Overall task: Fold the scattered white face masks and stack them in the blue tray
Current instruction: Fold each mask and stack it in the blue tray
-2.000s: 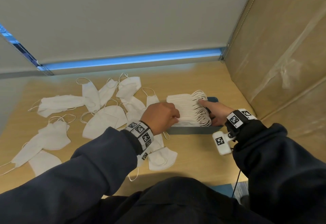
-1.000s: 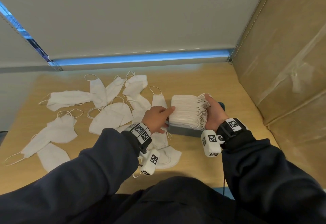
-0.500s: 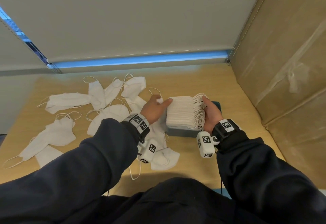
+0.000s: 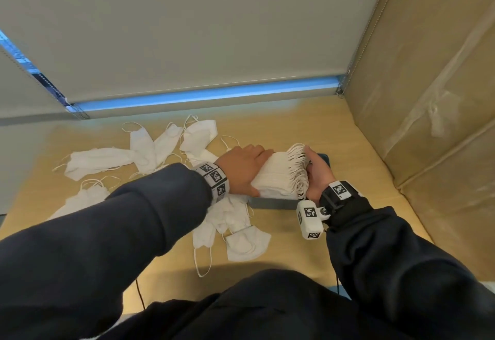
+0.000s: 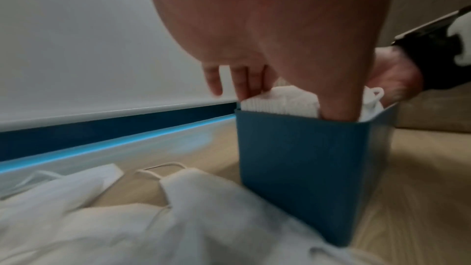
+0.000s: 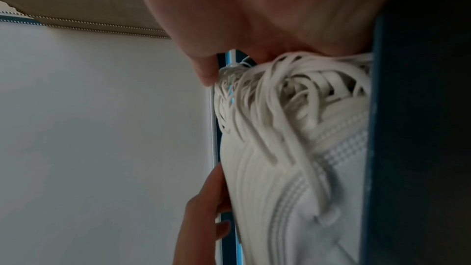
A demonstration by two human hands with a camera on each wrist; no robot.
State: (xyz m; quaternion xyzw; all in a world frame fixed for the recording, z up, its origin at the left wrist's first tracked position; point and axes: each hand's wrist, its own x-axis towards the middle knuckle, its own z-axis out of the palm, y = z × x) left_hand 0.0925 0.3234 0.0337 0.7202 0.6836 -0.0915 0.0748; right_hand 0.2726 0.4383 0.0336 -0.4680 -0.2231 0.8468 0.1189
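Both hands, left hand (image 4: pixel 245 169) and right hand (image 4: pixel 317 176), clasp the mask stack (image 4: pixel 278 176).

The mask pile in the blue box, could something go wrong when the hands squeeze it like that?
Maybe. The mask pile stands above the blue tray rim, pressed between the left hand and right hand, so it might spring up or topple once released. The ear loops bunch together by the right hand and could snag its fingers.
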